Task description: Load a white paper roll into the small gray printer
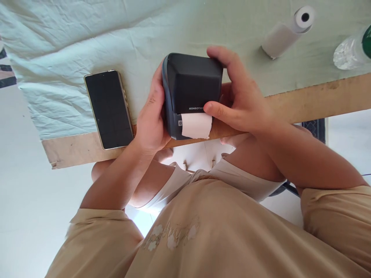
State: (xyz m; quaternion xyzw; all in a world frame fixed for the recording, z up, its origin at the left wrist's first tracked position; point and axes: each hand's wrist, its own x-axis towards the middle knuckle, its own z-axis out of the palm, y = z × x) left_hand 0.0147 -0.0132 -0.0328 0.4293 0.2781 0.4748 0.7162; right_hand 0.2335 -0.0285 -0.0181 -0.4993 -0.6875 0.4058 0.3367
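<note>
Between my two hands is a black label printer with NIIMBOT lettering on its lid. A torn-edged strip of white paper sticks out of its slot towards me. My left hand grips the printer's left side, its fingers hidden behind the casing. Around the right side curls my right hand, with its thumb on the front edge of the lid beside the lettering and its index finger at the upper right corner. The lid looks closed.
Left of my hands lies a dark-screened phone near the table edge. A partly unrolled white paper roll rests at the upper right, with a clear plastic bottle beyond it. Pale green cloth covers the table up to its bare wooden edge.
</note>
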